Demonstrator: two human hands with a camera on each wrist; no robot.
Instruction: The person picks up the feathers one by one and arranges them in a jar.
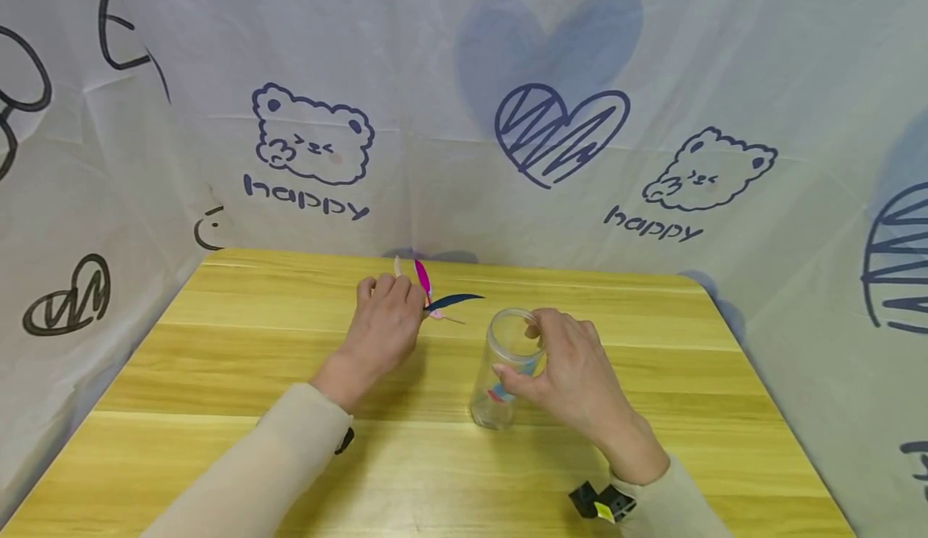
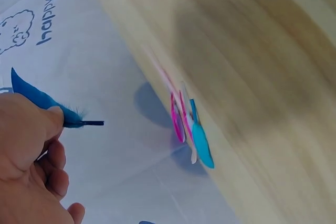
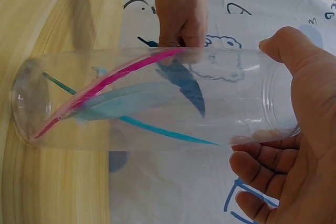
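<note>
My left hand (image 1: 387, 320) pinches a dark blue feather (image 2: 42, 100) between thumb and forefinger, its bare quill sticking out in the left wrist view. Near the jar's mouth, my right hand (image 1: 583, 381) grips a clear jar (image 1: 484, 385) that stands upright on the table without a lid. Through its wall in the right wrist view show a magenta feather (image 3: 110, 81), a pale blue feather (image 3: 123, 100) and a thin blue feather or stem (image 3: 168, 132). Beyond the left hand lie loose feathers, among them a magenta one (image 1: 423, 275) and a turquoise one (image 2: 202, 142).
The wood-patterned table (image 1: 217, 361) ends at a white cloth (image 1: 435, 55) with printed bears and hearts, which hangs behind it and along the sides. Loose feathers lie close to the table's back edge.
</note>
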